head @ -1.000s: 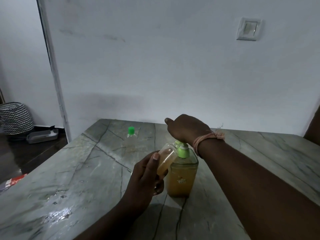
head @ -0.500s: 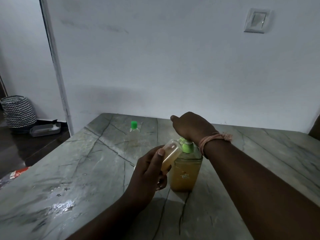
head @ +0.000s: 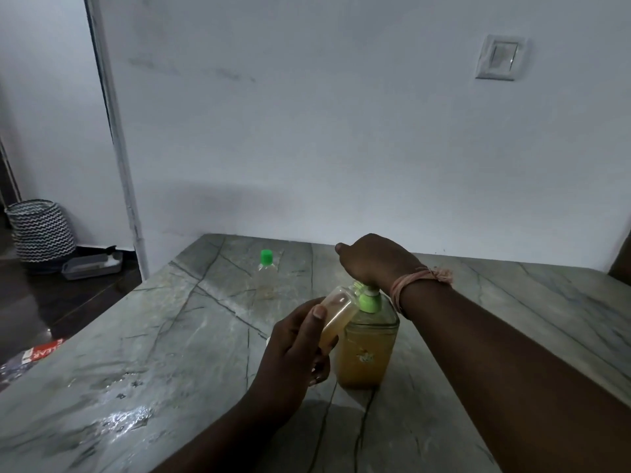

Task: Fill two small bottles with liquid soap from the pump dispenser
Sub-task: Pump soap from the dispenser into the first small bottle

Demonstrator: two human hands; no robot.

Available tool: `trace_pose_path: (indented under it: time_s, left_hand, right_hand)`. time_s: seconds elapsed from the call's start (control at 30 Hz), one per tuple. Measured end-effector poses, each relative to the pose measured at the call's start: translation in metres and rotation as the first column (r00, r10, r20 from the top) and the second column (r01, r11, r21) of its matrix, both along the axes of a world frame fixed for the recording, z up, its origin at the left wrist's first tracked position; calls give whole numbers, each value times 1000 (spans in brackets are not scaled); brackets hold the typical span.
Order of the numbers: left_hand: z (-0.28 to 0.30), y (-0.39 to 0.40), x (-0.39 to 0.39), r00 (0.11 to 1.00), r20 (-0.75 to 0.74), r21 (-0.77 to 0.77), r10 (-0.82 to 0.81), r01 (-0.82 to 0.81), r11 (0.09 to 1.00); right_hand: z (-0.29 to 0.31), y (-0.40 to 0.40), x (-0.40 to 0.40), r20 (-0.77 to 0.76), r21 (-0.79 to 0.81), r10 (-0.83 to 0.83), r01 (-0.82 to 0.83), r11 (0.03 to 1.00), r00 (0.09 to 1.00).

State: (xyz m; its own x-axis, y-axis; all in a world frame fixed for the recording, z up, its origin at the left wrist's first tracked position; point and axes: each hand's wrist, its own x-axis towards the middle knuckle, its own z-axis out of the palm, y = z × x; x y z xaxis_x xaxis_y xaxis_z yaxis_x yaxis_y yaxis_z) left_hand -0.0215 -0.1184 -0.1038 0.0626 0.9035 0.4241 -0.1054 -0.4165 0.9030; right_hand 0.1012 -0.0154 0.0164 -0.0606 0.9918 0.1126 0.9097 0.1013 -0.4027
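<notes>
The pump dispenser (head: pixel 367 349) stands on the marble table (head: pixel 170 336), a clear bottle of amber soap with a green pump collar. My right hand (head: pixel 374 261) lies over the pump head, pressing down on it; the head and spout are mostly hidden under the hand. My left hand (head: pixel 293 346) grips a small clear bottle (head: pixel 336 315), tilted with its open mouth up against the spout; it holds some amber soap. A second small bottle (head: pixel 265 274) with a green cap stands farther back on the table, apart from both hands.
A white wall with a light switch (head: pixel 500 59) runs behind the table. On the floor at left are a zigzag-patterned basket (head: pixel 41 230) and a grey tray (head: pixel 92 266). A red-printed packet (head: pixel 37 353) lies beyond the table's left edge. A wet patch (head: pixel 126 418) shines near the front.
My right hand has pushed lower on the pump head. My left hand keeps the small bottle at the spout.
</notes>
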Motion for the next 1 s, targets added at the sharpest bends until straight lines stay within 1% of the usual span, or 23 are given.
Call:
trace_pose_path:
  time_s: [0.07, 0.13, 0.27, 0.4, 0.5, 0.57, 0.67, 0.83, 0.9, 0.93, 1.0]
  left_hand:
    - [2, 0, 1, 1000, 11, 3, -9, 9, 1000]
    - [1, 1, 0, 1000, 8, 5, -15, 15, 1000]
    - [-1, 3, 0, 1000, 10, 1, -17, 17, 1000]
    - [-2, 2, 0, 1000, -7, -4, 6, -6, 1000]
    - [0, 1, 1, 1000, 10, 7, 4, -4, 1000]
    - [0, 2, 1, 1000, 12, 9, 2, -2, 1000]
    - [-1, 3, 1, 1000, 11, -15, -6, 6, 1000]
    - [0, 0, 1, 1000, 11, -38, 9, -9, 999]
    - [1, -1, 1, 1000, 17, -33, -9, 10, 999]
    - [1, -1, 1, 1000, 17, -33, -12, 12, 999]
    - [1, 1, 1, 1000, 14, -31, -4, 4, 1000]
  right_hand:
    - [7, -1, -1, 28, 42, 8, -9, 999, 1000]
    - [7, 1, 0, 23, 90, 4, -6, 996, 1000]
    - [-7, 6, 3, -67, 40, 12, -9, 999, 998]
    - [-3, 2, 1, -26, 35, 12, -11, 999, 1000]
    - [4, -2, 1, 37, 73, 16, -18, 997, 999]
    - [4, 0, 3, 8, 96, 4, -5, 995, 1000]
    - [-3, 0, 3, -54, 50, -11, 14, 999, 998]
    - [1, 0, 0, 20, 18, 14, -14, 1000, 1000]
    - [6, -1, -2, 50, 44, 20, -22, 999, 999]
    - [6, -1, -1, 46, 65, 12, -15, 998, 999]
    - [3, -1, 1, -8, 75, 4, -4, 997, 1000]
